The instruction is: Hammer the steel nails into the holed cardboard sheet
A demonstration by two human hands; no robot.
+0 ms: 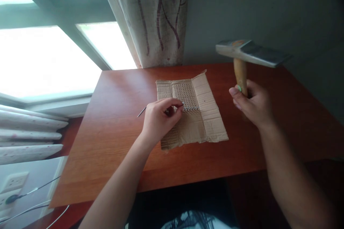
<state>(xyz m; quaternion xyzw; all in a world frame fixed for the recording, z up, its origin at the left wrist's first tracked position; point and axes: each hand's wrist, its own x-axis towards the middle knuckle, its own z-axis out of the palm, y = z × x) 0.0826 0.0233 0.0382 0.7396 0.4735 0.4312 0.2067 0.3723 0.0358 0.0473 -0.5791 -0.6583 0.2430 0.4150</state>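
A hammer (240,71) with a wooden handle and a metal head is raised above the table's right side, and my right hand (254,103) is wrapped round its handle. My left hand (161,116) is closed in a pinch over a sheet of cardboard (212,114). Its fingertips meet at a grid of small holes (184,91) in the sheet; a tiny silvery bit shows there, too small to name. Beside the grid's near edge runs a row of small metallic points (192,109). From behind my left hand sticks out a thin metal rod (141,112), its other end hidden.
The cardboard lies on a reddish-brown wooden table (115,143). At the back hang a patterned curtain (161,14) and a grey wall (228,7). A window (53,61) stands to the left. Below it, cables (40,188) run from a wall socket (14,182) by the table's corner.
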